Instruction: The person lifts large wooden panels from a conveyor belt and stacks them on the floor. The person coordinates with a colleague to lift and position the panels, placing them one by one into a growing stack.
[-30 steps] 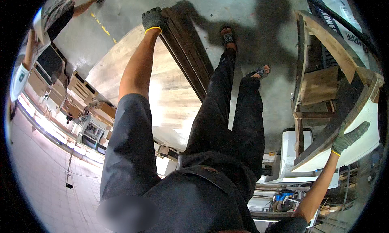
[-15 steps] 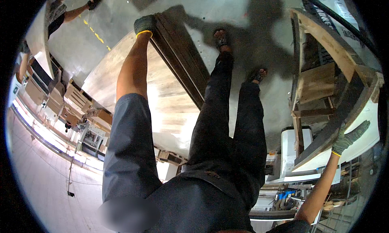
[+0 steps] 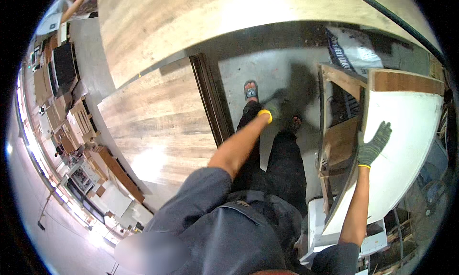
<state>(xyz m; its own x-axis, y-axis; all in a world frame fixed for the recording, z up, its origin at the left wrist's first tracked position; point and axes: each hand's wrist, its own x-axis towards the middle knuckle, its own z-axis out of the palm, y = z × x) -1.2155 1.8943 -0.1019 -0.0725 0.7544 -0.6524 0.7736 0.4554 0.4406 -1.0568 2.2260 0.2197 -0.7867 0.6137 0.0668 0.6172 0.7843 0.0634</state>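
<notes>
My right hand [image 3: 374, 143], in a grey-green knit glove with a yellow cuff, lies flat on a white panel [image 3: 406, 131] with a strip of brown wood along its far end. Its fingers are stretched out. My left hand [image 3: 272, 111], gloved alike, hangs in front of my legs, away from any board; motion smears its fingers. To the left of my feet is a stack of wood-grain boards [image 3: 158, 117] with dark edges. Across the top of the view spreads another large wood-grain panel [image 3: 162, 31], higher than the stack.
A wooden frame [image 3: 330, 127] stands beside the white panel. Beyond it sits a printed plastic sack [image 3: 354, 48]. A dark cable or bar [image 3: 392, 19] crosses the upper right. At the upper left is a co-worker's arm [image 3: 74, 6]. Pallets and boards [image 3: 79, 119] line the left.
My left hand has come off the stack's far corner and swung right, toward my legs. My right hand still rests on the white panel. The large wood-grain panel now covers the top.
</notes>
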